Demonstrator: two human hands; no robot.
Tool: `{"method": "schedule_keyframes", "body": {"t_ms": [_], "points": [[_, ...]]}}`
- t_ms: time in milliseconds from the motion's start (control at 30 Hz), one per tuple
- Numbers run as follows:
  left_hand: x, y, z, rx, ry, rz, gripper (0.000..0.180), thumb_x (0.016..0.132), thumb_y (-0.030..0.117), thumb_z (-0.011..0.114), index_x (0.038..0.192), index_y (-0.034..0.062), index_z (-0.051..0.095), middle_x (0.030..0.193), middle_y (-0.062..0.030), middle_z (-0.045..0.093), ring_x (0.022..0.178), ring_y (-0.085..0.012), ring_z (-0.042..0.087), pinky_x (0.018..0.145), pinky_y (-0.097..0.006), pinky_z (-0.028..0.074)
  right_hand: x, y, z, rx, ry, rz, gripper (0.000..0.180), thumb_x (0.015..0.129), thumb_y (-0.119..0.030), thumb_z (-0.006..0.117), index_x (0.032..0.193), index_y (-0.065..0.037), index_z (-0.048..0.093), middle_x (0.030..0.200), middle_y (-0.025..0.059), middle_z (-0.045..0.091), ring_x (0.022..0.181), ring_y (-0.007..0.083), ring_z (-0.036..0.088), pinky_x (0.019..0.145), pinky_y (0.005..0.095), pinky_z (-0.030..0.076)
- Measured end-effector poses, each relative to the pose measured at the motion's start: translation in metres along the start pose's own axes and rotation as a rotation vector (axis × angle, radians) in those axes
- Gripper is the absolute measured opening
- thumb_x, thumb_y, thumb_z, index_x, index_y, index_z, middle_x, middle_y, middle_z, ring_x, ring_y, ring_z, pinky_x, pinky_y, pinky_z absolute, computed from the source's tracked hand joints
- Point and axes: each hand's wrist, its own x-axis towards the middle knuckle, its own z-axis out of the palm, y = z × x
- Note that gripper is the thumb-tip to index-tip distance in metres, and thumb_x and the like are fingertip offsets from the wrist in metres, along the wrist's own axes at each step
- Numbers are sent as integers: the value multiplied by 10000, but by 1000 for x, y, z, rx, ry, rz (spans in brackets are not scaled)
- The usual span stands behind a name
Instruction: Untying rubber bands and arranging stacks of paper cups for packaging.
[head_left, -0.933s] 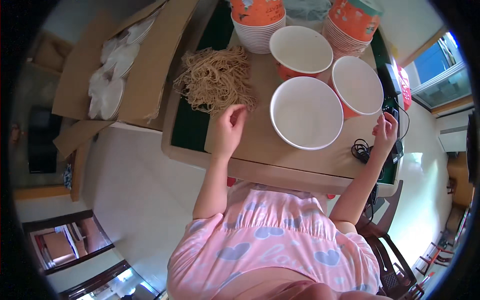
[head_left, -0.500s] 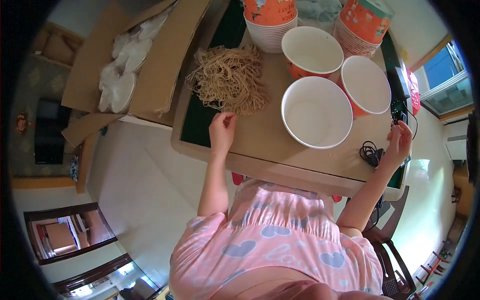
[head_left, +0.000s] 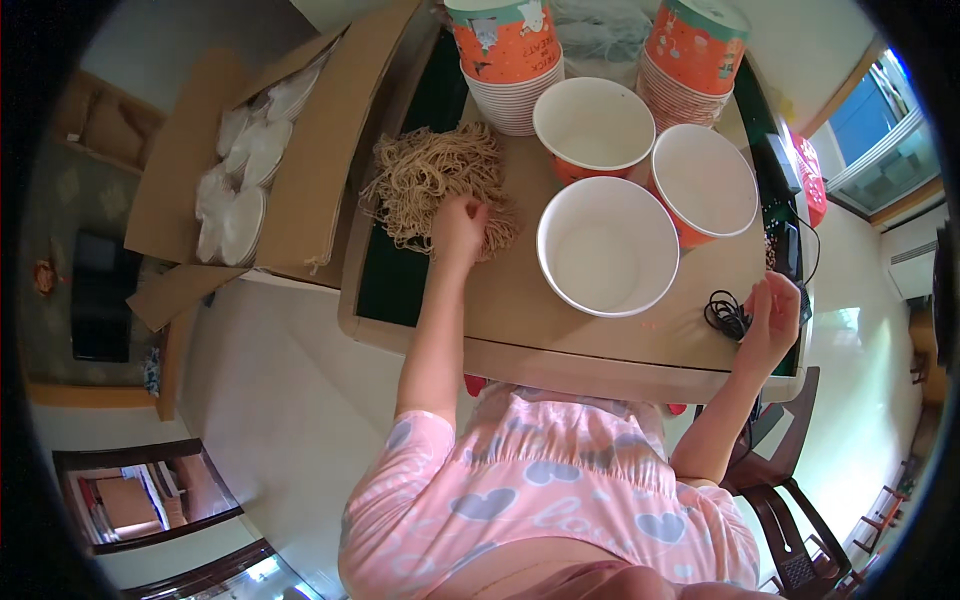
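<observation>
A loose heap of tan string (head_left: 430, 180) lies at the left of the table. My left hand (head_left: 461, 228) is over the heap's near right part, its fingers curled together against the strands. Whether a strand is pinched in them is hidden. My right hand (head_left: 772, 318) hovers at the table's right edge, closed with fingertips together; anything between them is too small to make out. A coiled black cable (head_left: 727, 315) lies just left of it. Between the hands stands a white-lined paper bucket (head_left: 608, 250), its mouth facing up, with nothing inside.
Two more orange paper buckets stand behind it: one bucket (head_left: 594, 125) and another bucket (head_left: 705, 182). Tall nested stacks rise at the back, a left stack (head_left: 512, 95) and a right stack (head_left: 690, 75). An open cardboard box (head_left: 310, 190) with bagged white lids sits at left.
My left hand has moved forward from the table's near edge onto the string. My right hand stays closed by the right edge. The whole view has shifted slightly.
</observation>
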Motion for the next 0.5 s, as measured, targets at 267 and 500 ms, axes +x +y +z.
{"method": "schedule_keyframes", "body": {"t_ms": [267,500], "points": [[-38,21,-76,-324,99,40,124,833,104,681,803,-5,632,746,-84,581,650,-188,578,601,-296,454,-22,-13,24,62,-97,43,128,905,17,572,1029,-12,584,810,9,573,657,57,494,574,180,387],[-99,31,-104,0,-457,154,78,799,126,651,782,52,636,820,-118,592,794,-289,603,698,-381,490,-63,-35,48,81,-674,-158,150,790,65,584,930,16,607,913,114,631,738,202,609,641,290,480]]}}
